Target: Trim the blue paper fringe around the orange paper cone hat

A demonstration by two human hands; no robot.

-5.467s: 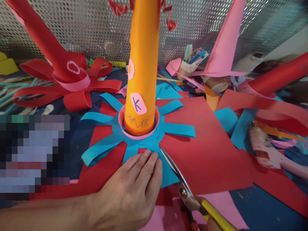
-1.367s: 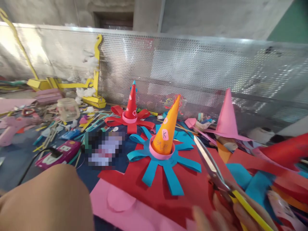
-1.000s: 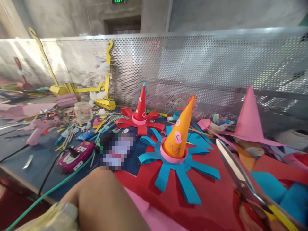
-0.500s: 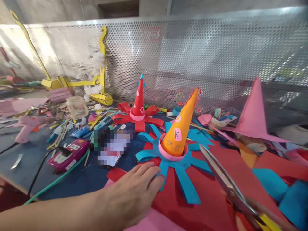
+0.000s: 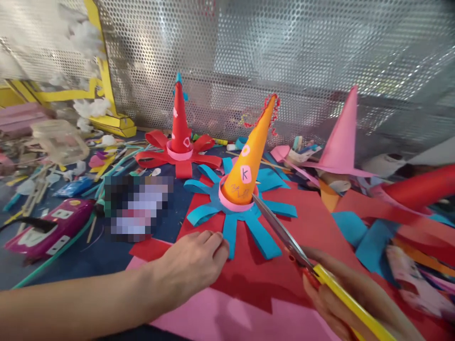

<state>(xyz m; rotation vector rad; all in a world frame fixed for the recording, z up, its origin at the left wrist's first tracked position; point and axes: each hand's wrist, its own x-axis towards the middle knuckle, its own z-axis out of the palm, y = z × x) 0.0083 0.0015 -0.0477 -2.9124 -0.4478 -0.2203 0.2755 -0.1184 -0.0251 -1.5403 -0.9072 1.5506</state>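
An orange paper cone hat (image 5: 249, 158) with a pink band and a brim of blue paper strips (image 5: 261, 237) stands on a red paper sheet (image 5: 305, 213). My left hand (image 5: 201, 258) has its fingers curled in beside a front blue strip. Whether they pinch it is hidden. My right hand (image 5: 341, 284) is closed around scissors (image 5: 280, 227) with yellow and red handles. The blades look closed, and their tip overlaps the pink band in view. I cannot tell whether it touches.
Behind stand a red cone hat (image 5: 179, 118) and a pink cone hat (image 5: 341, 137). To the left lie a purple power strip (image 5: 53, 227), a blurred phone (image 5: 142, 208) and a clear jar (image 5: 59, 139) among sticks and scraps. A perforated metal panel (image 5: 231, 57) runs behind.
The view has tilted down and shifted right. My right hand and the scissors have come further into view, with the blade tip now at the hat's band. My left hand stays by the front strips.
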